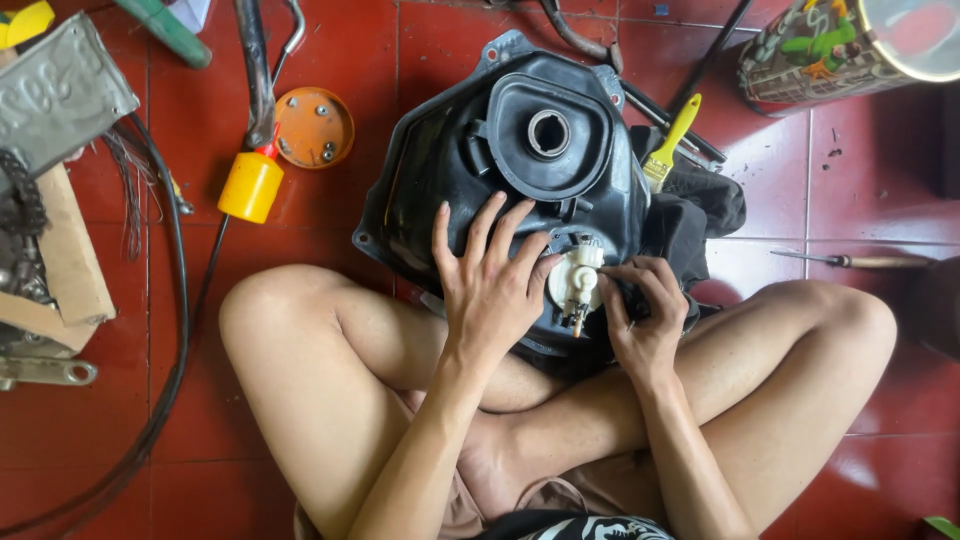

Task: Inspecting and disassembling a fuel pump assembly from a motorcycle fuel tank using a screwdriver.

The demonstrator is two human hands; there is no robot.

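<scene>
White plastic pump unit (575, 282) sits in the lower opening of a black fuel tank (500, 170), frame centre, tank resting on the person's crossed legs. The unit looks seated in its hole but slightly proud of the tank surface, a brass-coloured stub pointing down toward 6 o'clock; whether it is fastened or loose can't be told. So far: unit is at its opening and both hands are on it. Left to do, judging by this: nothing shows it secured, and the round filler hole (548, 133) at 12 o'clock of the unit is open and uncapped.

Left hand (490, 290) lies flat on the tank at 9 o'clock of the unit, fingers spread wide, thumb touching the white part. Right hand (640, 320) at 3 o'clock, fingers curled narrow, pinching the unit's edge or something small beside it; exact hold is hidden.

Tank: glossy black, moulded, raised rubber collar around the filler hole, mounting tab at top.

Outward: dark cloth (690, 220) at 3 o'clock of the tank, yellow-handled brush (672, 140) at 2 o'clock, screwdriver (860, 261) further at 3. Orange round lid (314, 127) holding screws at 10 o'clock, yellow bottle (251, 186) beside it. Patterned can (830, 45) top right, black cable (175, 330) at far left, all on the red tile floor (100, 440).
</scene>
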